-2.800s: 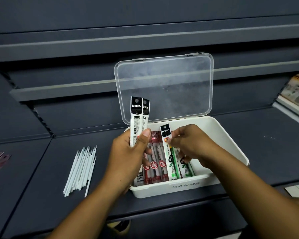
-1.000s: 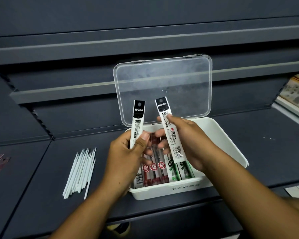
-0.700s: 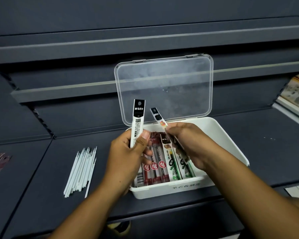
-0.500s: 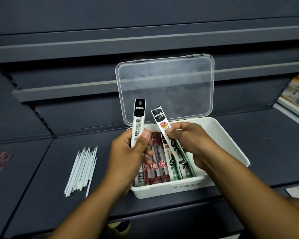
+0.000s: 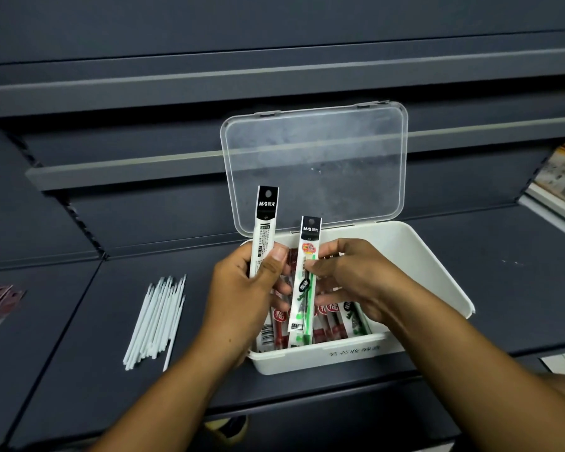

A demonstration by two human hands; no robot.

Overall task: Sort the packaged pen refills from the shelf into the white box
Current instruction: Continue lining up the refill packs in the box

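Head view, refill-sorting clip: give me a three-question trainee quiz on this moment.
1. True or false: the white box has its clear lid shut.
2. Which hand holds the green-printed refill pack? A left hand B right hand C neither
3. Fill in: the loose white refills lie on the shelf to the ____ of the box.

Key: 1 false, the lid stands open. 2 B; the left hand holds a white pack with a black top. 3 left.

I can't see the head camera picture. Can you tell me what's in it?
Two bare hands hold packaged pen refills over an open white box: the left hand grips a black-topped packet, the right hand a green packet. Loose white refills lie on the dark shelf.
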